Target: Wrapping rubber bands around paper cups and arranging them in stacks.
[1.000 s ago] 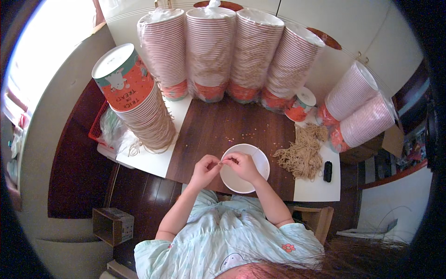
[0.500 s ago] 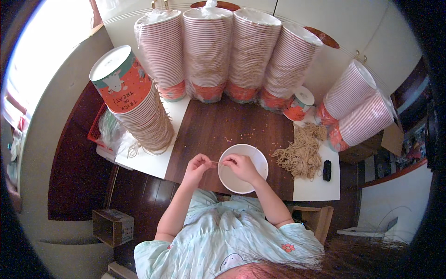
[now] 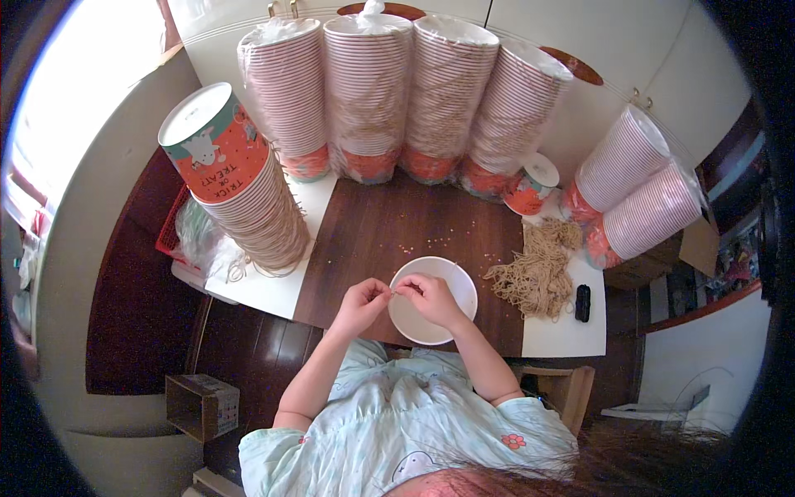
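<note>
In front of me at the table's near edge stands a white paper bucket [image 3: 458, 290], its open mouth facing up. My left hand [image 3: 363, 306] is at its left rim, thumb and fingers pinched on a thin tan cord [image 3: 394, 291]. Over the bucket's mouth, my right hand [image 3: 426, 298] pinches the same cord. Only a tiny bit of cord shows between the fingertips, which nearly meet. To the right lies a tangled heap of tan cords [image 3: 542, 269]. A tall stack of upside-down orange and green buckets [image 3: 219, 161], with cords hanging from it, rises at the left.
Several plastic-wrapped bucket stacks [image 3: 368, 99] line the table's back, and two more wrapped stacks [image 3: 623, 157] lean at the right. A single upturned bucket [image 3: 530, 186] sits between them. A small black object [image 3: 583, 304] lies right of the cords. Small crumbs dot the brown tabletop [image 3: 356, 224].
My left hand has moved right and slightly down, closer to my right hand. The stretch of cord showing between them has shortened. The bucket has stayed in place.
</note>
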The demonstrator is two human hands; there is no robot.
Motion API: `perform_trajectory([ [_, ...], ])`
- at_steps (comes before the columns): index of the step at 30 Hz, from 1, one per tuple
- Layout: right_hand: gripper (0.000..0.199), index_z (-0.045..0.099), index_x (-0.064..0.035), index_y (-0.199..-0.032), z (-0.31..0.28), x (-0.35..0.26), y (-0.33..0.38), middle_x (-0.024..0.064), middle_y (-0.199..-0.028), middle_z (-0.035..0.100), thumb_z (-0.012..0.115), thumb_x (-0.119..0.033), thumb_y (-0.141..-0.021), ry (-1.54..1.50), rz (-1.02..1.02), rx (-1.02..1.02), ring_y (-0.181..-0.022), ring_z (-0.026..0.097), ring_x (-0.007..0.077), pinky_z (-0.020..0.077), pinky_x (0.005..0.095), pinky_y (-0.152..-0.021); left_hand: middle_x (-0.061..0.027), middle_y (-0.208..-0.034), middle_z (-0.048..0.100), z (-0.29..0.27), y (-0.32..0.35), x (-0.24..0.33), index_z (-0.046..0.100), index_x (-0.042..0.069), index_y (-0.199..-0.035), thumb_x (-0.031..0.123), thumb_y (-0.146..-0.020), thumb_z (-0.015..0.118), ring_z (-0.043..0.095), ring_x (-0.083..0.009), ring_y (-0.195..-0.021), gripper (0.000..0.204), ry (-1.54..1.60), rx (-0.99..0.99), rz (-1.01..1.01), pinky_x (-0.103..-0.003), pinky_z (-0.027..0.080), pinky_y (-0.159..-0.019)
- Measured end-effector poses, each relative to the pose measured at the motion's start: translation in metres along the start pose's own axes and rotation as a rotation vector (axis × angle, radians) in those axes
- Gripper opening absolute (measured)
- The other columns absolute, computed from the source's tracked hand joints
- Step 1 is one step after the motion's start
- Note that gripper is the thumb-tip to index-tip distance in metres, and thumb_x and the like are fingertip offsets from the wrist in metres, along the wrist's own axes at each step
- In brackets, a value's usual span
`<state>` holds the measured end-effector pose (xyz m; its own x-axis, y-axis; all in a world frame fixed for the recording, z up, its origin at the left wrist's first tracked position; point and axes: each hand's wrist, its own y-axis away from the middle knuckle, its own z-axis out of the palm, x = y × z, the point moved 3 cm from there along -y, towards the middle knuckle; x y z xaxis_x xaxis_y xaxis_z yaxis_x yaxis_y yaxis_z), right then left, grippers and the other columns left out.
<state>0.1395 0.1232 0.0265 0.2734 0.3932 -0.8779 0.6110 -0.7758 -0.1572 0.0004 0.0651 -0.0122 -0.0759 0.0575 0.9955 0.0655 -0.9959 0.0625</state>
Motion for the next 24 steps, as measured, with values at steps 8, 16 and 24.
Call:
perform_trajectory([
  [8, 0.011, 0.061, -0.0013, -0.082, 0.001, 0.001, 0.001, 0.0080, -0.073, 0.061, 0.059, -0.011, -0.077, 0.043, 0.050, -0.023, -0.065, 0.058, 0.0138, 0.0453, 0.0261, -0.058, 0.0032, -0.067, 0.053, 0.004, 0.002, 0.001, 0.056, 0.000, -0.079, 0.008, -0.079, 0.056, 0.046, -0.0021, -0.062, 0.008, -0.044, 0.120, 0.076, -0.017, 0.038, -0.055],
  [16, 0.011, 0.060, -0.0017, -0.082, 0.001, 0.003, 0.001, 0.0076, -0.072, 0.061, 0.058, -0.011, -0.077, 0.012, 0.020, 0.038, -0.064, 0.058, 0.0140, 0.0460, 0.0264, -0.058, 0.0026, -0.066, 0.055, 0.007, 0.001, 0.001, 0.058, -0.001, -0.081, 0.008, -0.080, 0.056, 0.046, -0.0018, -0.059, 0.009, -0.039, 0.166, 0.077, -0.017, 0.038, -0.052],
  [24, 0.007, 0.054, -0.0015, -0.080, 0.003, 0.001, 0.002, 0.0095, -0.070, 0.058, 0.055, -0.008, -0.077, 0.082, -0.026, 0.041, -0.063, 0.057, 0.0181, 0.0435, 0.0291, -0.056, 0.0012, -0.070, 0.056, 0.004, 0.001, -0.013, 0.058, -0.001, -0.082, 0.005, -0.080, 0.056, 0.048, -0.0032, -0.062, 0.006, -0.037, 0.144, -0.012, -0.016, 0.038, -0.054],
])
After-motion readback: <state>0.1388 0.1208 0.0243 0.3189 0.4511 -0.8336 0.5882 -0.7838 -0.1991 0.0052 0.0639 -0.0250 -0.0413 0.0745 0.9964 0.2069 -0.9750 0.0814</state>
